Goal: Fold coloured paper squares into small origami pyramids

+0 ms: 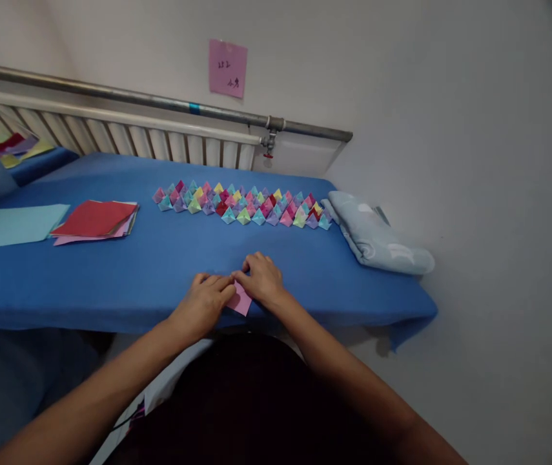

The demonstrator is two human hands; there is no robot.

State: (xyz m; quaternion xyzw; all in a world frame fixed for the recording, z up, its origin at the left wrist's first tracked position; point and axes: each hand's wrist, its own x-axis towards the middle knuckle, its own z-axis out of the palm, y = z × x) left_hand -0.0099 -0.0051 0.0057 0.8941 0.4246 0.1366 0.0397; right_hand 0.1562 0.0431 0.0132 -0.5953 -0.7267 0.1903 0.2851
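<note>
A small pink sheet of paper [241,301] lies near the front edge of the blue-covered table, between my two hands. My left hand [206,298] presses its curled fingers on the sheet's left side. From the right, my right hand [263,278] bends its thumb and fingers onto the top edge, where the fingertips of both hands almost meet. Part of the sheet is hidden under the fingers, so any fold there is hard to make out. Beyond my hands, rows of small folded paper pieces [243,216] in many colours stretch across the table.
A red sheet [96,218] tops a stack of coloured paper at left, beside a light blue sheet [17,226]. A folded light blue cloth [377,236] rests at the right end. Behind the table [159,278] run a radiator [140,141] and a metal pipe [150,100].
</note>
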